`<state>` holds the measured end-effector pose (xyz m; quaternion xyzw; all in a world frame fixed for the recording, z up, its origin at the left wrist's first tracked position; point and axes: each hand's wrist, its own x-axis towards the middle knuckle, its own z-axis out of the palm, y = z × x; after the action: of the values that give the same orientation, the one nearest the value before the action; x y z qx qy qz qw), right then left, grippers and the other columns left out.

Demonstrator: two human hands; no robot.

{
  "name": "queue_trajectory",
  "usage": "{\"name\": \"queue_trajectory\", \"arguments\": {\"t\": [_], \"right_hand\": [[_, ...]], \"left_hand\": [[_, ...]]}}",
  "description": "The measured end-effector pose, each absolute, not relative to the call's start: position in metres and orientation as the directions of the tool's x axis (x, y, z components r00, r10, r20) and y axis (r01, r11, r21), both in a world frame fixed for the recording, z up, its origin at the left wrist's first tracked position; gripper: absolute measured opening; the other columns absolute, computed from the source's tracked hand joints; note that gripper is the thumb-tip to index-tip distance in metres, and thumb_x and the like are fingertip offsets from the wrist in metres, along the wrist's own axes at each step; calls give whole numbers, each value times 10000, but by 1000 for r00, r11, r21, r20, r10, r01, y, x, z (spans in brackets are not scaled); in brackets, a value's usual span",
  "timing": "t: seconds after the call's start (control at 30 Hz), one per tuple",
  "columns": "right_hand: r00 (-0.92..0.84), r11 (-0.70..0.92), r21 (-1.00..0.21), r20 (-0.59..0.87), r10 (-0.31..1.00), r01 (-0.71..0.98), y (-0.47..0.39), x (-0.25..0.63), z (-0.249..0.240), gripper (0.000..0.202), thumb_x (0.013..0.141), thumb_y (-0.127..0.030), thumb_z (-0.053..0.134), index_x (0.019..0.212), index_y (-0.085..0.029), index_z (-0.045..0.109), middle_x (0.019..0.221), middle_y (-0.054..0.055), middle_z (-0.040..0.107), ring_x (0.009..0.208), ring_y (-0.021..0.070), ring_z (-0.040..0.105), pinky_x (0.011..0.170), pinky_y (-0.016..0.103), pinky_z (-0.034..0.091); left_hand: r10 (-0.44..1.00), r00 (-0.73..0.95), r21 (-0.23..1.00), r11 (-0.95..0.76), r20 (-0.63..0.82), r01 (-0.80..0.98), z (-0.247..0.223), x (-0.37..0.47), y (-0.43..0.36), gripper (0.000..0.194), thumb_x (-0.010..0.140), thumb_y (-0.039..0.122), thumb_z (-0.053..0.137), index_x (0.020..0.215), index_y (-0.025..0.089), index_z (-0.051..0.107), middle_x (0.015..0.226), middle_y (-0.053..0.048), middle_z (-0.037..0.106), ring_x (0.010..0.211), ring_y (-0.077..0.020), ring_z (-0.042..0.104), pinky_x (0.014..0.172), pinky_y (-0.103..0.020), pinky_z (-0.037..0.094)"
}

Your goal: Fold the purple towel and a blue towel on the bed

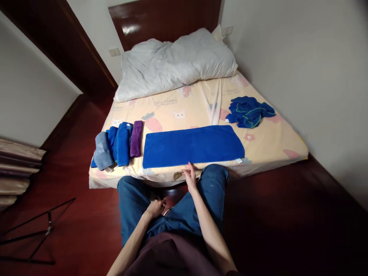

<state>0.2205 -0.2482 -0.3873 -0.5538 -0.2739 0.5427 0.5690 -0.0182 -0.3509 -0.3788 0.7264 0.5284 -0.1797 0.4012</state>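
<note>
Seated person at the near edge of a bed (267, 147), knees in blue jeans at the lower centre of the frame.

Right hand (189, 177): just below the centre of the frame, fingers loosely spread and pointing up toward the bed. Fingertips reach the near long edge of the blue towel (192, 145); it is touching or all but touching that edge, and holds nothing.

Left hand (155, 208): lower, left of the right hand, resting between the thighs with the fingers curled in. Cannot tell whether it grips anything; a small pale thing shows just beside it, too small to make out.

Blue towel: folded into a long flat strip, lying across the bed sheet at the centre of the frame, its long side parallel to the near mattress edge. A small white tag sticks out at its lower right corner.

Left of the strip, at centre left: a row of folded towels set side by side and touching, a purple towel (136, 138) nearest the strip, then blue folded towels (123, 142), then a grey towel (102, 151) at the outer end, near the mattress corner.

Upper right of the strip, well apart from it: a loose heap of blue cloths (249, 111), with pale green edging, unfolded.

Top centre: a crumpled white duvet (175, 63) bunched against the dark wooden headboard (161, 19). Sheet is pale yellow with cartoon prints.

Lower left of the frame: a thin black metal stand (37, 230) on the dark red floor.
</note>
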Motion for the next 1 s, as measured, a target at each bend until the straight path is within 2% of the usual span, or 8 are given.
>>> {"name": "queue_trajectory", "arguments": {"t": [0.13, 0.3, 0.57, 0.7, 0.83, 1.0], "right_hand": [[283, -192, -914, -302, 910, -356, -248, 222, -385, 773, 776, -487, 727, 1471, -184, 575, 1090, 106, 759, 1002, 256, 738, 904, 415, 613], [245, -214, -879, -340, 908, -426, -248, 222, -384, 764, 779, -410, 730, 1490, -198, 552, 959, 64, 772, 998, 252, 744, 929, 415, 611], [284, -196, -870, -348, 893, -452, -245, 219, -391, 683, 769, -441, 736, 1401, -209, 622, 1136, 90, 733, 989, 240, 744, 877, 389, 615], [275, -206, -874, -349, 896, -440, -246, 220, -390, 744, 794, -437, 710, 1484, -205, 559, 1160, 100, 737, 1010, 243, 737, 919, 394, 603], [282, -230, -882, -363, 888, -411, -247, 220, -389, 852, 786, -456, 718, 1560, -190, 483, 1159, 102, 739, 1033, 243, 717, 976, 411, 578], [281, -238, -881, -370, 885, -409, -247, 219, -385, 868, 809, -528, 703, 1565, -167, 475, 1117, 116, 752, 1025, 256, 725, 977, 424, 567]], "left_hand": [[625, 381, 399, -120, -681, 909, -373, -9, -346, 390, 950, 160, 468, 1259, 230, 697, 1279, -98, 748, 1219, -249, 696, 1024, -329, 521], [676, 433, 490, -120, -596, 863, -367, 7, -332, 373, 978, 170, 447, 1254, 175, 698, 1266, -125, 743, 1159, -257, 710, 1017, -339, 521], [683, 568, 556, -277, -459, 783, -343, 47, -296, 338, 1008, 220, 446, 1196, 170, 722, 1154, -129, 739, 1046, -259, 706, 954, -338, 529], [717, 612, 573, -361, -333, 736, -320, 60, -253, 360, 1005, 195, 422, 1198, 151, 723, 1141, -131, 737, 1034, -248, 700, 957, -334, 529], [760, 624, 523, -461, -184, 717, -295, 67, -186, 344, 1008, 218, 438, 1156, 155, 742, 1115, -125, 736, 1043, -239, 687, 976, -352, 540], [790, 605, 408, -523, -96, 748, -276, 80, -96, 324, 966, 197, 488, 1146, 191, 758, 1185, -99, 743, 1126, -239, 676, 1053, -379, 532]]}}
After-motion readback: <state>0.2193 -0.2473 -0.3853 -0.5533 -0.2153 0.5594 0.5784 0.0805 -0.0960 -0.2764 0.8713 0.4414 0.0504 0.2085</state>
